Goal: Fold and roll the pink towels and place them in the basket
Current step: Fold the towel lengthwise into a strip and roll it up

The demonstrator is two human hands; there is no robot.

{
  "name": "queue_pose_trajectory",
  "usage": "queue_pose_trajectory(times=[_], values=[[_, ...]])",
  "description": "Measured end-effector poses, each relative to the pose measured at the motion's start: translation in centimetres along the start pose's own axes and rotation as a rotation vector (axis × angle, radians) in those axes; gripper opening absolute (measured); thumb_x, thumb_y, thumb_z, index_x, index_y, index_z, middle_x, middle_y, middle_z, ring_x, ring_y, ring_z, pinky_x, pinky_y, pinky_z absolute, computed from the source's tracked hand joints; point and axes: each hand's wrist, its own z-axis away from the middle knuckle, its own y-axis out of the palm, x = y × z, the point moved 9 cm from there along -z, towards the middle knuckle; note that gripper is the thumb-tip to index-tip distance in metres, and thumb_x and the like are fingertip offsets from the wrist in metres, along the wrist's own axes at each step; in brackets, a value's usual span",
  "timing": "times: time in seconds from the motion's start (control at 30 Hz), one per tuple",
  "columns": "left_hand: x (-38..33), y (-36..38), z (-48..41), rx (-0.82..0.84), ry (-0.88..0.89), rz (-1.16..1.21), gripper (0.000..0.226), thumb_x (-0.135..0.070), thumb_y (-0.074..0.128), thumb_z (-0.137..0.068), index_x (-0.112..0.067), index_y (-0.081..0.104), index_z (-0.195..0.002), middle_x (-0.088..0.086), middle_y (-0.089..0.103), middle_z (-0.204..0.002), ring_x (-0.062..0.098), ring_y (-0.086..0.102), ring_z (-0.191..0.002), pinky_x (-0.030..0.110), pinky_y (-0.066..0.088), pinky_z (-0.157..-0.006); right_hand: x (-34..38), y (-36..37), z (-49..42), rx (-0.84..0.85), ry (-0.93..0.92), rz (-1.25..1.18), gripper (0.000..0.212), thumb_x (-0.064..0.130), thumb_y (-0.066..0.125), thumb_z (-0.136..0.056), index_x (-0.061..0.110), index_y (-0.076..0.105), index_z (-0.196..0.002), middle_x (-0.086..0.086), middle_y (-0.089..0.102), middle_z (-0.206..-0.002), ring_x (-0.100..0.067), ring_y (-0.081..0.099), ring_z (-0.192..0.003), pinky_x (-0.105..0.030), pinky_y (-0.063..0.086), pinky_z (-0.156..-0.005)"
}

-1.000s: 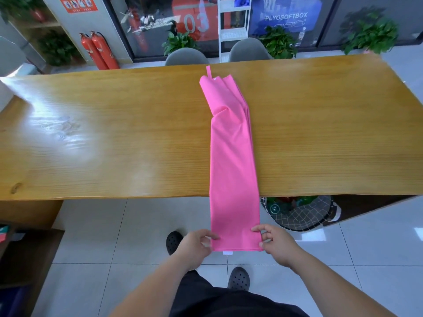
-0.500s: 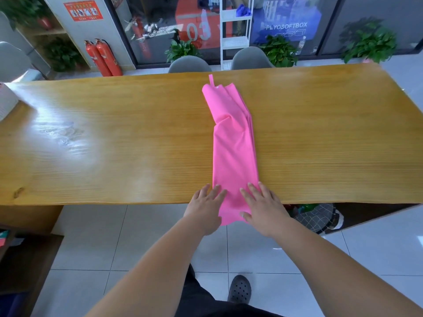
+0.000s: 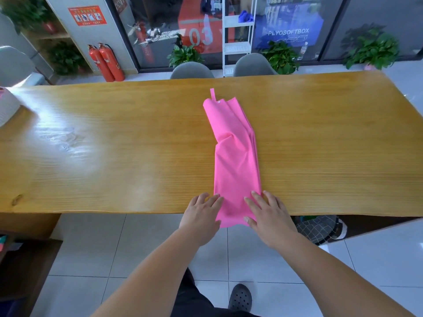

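Pink towel (image 3: 235, 161) lying as long narrow strip across table (image 3: 114, 156), near end overhanging front edge. Left hand (image 3: 201, 213), right hand (image 3: 267, 213) pressing flat on that end, fingers straight, gripping nothing. Lengthwise folding looking done; rolling not yet begun; mesh basket (image 3: 318, 227) sitting under table.

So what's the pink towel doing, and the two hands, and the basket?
pink towel: folded into a long strip, flat on the table, not rolled, near end hanging just over the edge.
left hand: open, fingers straight, fingertips at the towel's left edge.
right hand: open, fingers flat on the towel's right side.
basket: under the table, mostly hidden.
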Motion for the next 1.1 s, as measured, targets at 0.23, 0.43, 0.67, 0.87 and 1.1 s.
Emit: queue_pose_trajectory(times=[0.23,0.43,0.67,0.87,1.1], values=[[-0.5,-1.3,0.3,-0.043,0.001,0.027,0.061,-0.047,0.048,-0.105,-0.03,0.032,-0.161,-0.01,0.058,-0.141,0.021,0.042,-0.133,0.037,0.032,-0.114,0.8,-1.2,0.7,-0.106,-0.03,0.01,0.058,0.056,0.032,-0.104,0.031,0.049,-0.153,0.008,0.064,-0.129,-0.024,0.051,-0.126,-0.049,0.028,-0.124],[-1.1,-2.1,0.1,0.004,0.013,0.047,0.053,-0.042,0.044,-0.106,-0.031,0.038,-0.158,-0.01,0.068,-0.125,0.02,0.048,-0.122,0.036,0.036,-0.108,0.5,-2.3,0.5,-0.061,-0.028,-0.047,0.066,0.058,0.017,-0.102,0.031,0.066,-0.136,0.014,0.069,-0.115,-0.018,0.056,-0.114,-0.039,0.042,-0.107],[2.4,-4.6,-4.4,-0.048,-0.01,0.163,0.051,-0.043,0.047,-0.105,-0.037,0.04,-0.156,-0.014,0.068,-0.125,0.018,0.051,-0.122,0.038,0.04,-0.108,-2.7,-5.5,-4.6,-0.086,0.084,-0.132,0.044,0.055,0.033,-0.107,0.037,0.066,-0.128,0.019,0.066,-0.116,-0.012,0.049,-0.113,-0.034,0.043,-0.094],[6.5,-8.1,-10.4,-0.127,-0.108,0.279,0.058,-0.04,0.053,-0.106,-0.035,0.034,-0.16,-0.008,0.049,-0.152,0.021,0.041,-0.141,0.04,0.039,-0.115,-5.3,-8.3,-11.3,-0.081,0.16,-0.206,0.037,0.047,0.042,-0.108,0.034,0.064,-0.133,0.015,0.064,-0.125,-0.016,0.051,-0.117,-0.038,0.049,-0.094],[11.0,-10.9,-17.2,-0.099,-0.145,0.359,0.065,-0.041,0.057,-0.104,-0.033,0.03,-0.163,-0.005,0.039,-0.161,0.025,0.036,-0.146,0.045,0.041,-0.115,-7.3,-12.0,-17.9,-0.052,0.245,-0.309,0.041,0.043,0.048,-0.107,0.03,0.058,-0.144,0.008,0.061,-0.131,-0.02,0.051,-0.125,-0.038,0.049,-0.098]])
